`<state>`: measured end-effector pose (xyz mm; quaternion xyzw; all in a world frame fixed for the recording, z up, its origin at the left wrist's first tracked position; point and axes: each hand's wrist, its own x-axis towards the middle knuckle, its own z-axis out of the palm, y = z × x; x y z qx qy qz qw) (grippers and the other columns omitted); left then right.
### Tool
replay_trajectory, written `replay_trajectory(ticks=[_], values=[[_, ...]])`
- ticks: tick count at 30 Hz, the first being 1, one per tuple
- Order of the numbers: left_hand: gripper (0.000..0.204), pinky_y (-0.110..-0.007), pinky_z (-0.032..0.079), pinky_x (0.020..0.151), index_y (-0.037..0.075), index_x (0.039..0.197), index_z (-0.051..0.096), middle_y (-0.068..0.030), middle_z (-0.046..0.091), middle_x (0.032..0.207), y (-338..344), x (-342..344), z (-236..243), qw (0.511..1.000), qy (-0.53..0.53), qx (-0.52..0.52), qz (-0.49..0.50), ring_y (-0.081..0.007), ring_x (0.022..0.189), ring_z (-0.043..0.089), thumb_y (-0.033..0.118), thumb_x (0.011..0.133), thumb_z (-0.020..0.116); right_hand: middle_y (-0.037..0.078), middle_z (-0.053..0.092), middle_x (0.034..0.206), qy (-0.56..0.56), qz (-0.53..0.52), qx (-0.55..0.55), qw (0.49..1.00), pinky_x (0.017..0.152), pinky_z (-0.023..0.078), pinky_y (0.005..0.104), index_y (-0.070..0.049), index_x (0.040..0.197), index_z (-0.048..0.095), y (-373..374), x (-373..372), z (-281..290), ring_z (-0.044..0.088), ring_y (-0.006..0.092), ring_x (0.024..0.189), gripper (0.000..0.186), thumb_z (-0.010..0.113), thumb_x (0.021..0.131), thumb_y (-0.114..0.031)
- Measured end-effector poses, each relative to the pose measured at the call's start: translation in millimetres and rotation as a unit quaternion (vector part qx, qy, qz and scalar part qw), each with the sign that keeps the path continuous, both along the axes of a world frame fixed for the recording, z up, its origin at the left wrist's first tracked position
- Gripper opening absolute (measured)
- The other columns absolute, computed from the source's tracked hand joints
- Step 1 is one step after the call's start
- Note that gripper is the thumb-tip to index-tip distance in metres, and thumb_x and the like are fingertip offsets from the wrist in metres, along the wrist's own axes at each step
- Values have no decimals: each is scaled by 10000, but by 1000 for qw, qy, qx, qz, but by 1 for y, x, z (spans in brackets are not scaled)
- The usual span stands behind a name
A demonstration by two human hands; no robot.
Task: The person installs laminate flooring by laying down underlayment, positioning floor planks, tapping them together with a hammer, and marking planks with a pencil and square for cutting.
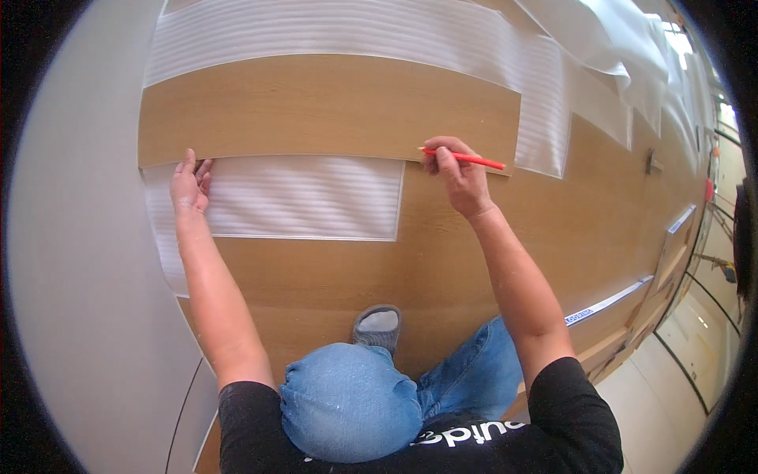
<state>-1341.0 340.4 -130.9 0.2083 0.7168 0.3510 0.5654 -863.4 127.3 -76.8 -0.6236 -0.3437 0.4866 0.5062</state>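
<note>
Pencil (482,161), slim red, gripped by right hand (461,182); left hand (189,188) at long tan wood-look plank (316,107), hold unclear; uneven push could skid plank over white ribbed sheet (304,201).

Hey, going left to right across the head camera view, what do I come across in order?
Pale grey wall → left hand at the wood-look plank's near edge → grey slipper → right hand holding a red pencil → small tool, its exact kind unclear.
</note>
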Motion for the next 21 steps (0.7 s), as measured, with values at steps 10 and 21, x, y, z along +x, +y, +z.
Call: replay_trajectory(ticks=[10, 21], values=[[389, -151, 506, 519, 70, 1229, 604, -31, 717, 1059, 1, -5, -9, 1000, 0, 11, 3, -104, 882, 717, 367, 1002, 709, 151, 737, 876, -200, 146, -63, 967, 746, 566, 353, -37, 966, 672, 16, 8, -18, 710, 235, 802, 90, 686, 887, -79], [377, -138, 497, 560, 72, 1234, 607, -17, 711, 1070, 1, -2, -1, 1000, 15, 11, 9, -94, 930, 707, 357, 1008, 703, 159, 755, 888, -197, 148, -48, 968, 747, 580, 361, -27, 926, 690, 19, 3, -18, 735, 258, 817, 72, 678, 870, -72]])
